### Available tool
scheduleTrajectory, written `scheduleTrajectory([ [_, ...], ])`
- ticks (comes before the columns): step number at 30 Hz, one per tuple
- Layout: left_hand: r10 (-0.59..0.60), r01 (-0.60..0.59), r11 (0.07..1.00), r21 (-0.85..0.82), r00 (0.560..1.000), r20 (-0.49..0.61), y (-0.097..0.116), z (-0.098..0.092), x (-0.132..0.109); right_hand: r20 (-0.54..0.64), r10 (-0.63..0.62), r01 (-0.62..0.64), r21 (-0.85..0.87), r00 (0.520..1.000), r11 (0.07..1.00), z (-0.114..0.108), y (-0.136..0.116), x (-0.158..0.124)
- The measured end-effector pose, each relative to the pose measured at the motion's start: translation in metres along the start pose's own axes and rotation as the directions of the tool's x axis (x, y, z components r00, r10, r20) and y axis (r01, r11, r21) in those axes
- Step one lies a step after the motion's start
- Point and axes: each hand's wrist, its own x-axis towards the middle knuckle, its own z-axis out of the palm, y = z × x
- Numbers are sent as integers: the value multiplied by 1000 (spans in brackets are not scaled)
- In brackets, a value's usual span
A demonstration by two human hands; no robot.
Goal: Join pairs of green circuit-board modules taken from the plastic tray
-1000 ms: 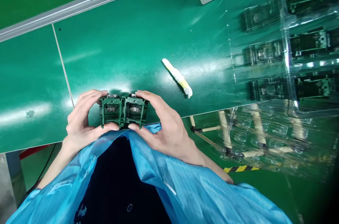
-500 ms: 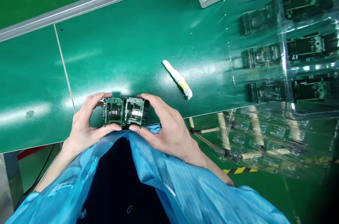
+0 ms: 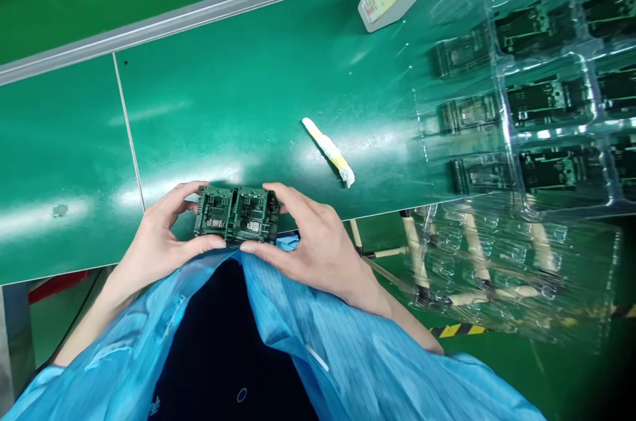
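While both hands — left hand (image 3: 154, 245), right hand (image 3: 318, 245) — keep gripping the green part (image 3: 237, 214) with closed fingers, it has tilted flatter toward the table (image 3: 248, 89).

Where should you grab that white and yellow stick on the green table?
Probably at the thick white middle of the stick, pinching across its narrow width from above. It lies flat and slanted on the table with nothing touching it, apart from both hands, so the top is free.

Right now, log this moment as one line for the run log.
left hand: holds green board pair | right hand: holds same pair | place: near edge of green table | nearby: white swab, clear tray of boards
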Motion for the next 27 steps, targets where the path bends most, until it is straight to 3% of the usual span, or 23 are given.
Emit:
scheduleTrajectory([
  [7, 3, -3, 1000, -27, 1000, 13, 3, -1, -2, 2, -28, 28, -28, 1000, 999, -1, -4, 1],
  [9, 65, -66, 997, 39, 998, 8, 3, -1, -2, -12, -105, 104, -27, 994, 994, -2, -2, 4],
  [11, 243, -234, 959, 158, 969, -38, 0, -3, 1, -56, -251, 247, -74, 966, 966, -3, 3, 10],
  [12, 376, -351, 904, 245, 924, -65, -1, -6, 4, -84, -340, 327, -134, 937, 935, -5, 6, 13],
  [13, 526, -472, 811, 345, 847, -77, -4, -10, 8, -111, -430, 400, -220, 896, 890, -7, 10, 17],
  [16, 858, -676, 402, 618, 514, 5, -11, -28, 21, -155, -682, 535, -508, 714, 675, -21, 21, 26],
  [18, 947, -696, 143, 704, 302, 107, -12, -43, 31, -118, -795, 579, -623, 595, 526, -33, 27, 29],
  [19, 964, -706, 53, 706, 221, 148, -12, -51, 35, -82, -835, 604, -653, 544, 458, -39, 28, 30],
  [20, 964, -729, 18, 684, 195, 183, -11, -58, 39, -47, -860, 624, -668, 508, 405, -45, 28, 31],
  [21, 949, -764, 43, 644, 233, 214, -10, -64, 42, -18, -876, 641, -674, 483, 367, -50, 28, 31],
  [22, 909, -792, 131, 596, 335, 246, -9, -69, 45, 4, -885, 654, -675, 465, 341, -54, 27, 31],
  [23, 836, -798, 257, 545, 466, 288, -8, -73, 47, 17, -892, 665, -673, 452, 324, -58, 25, 32],
  [24, 734, -773, 390, 501, 589, 338, -7, -77, 49, 23, -897, 673, -670, 441, 313, -61, 24, 32],
  [25, 624, -725, 505, 469, 682, 382, -6, -80, 51, 30, -901, 680, -667, 432, 304, -63, 22, 34],
  [27, 463, -624, 668, 404, 775, 431, -4, -84, 54, 44, -910, 697, -659, 411, 283, -66, 21, 37],
])
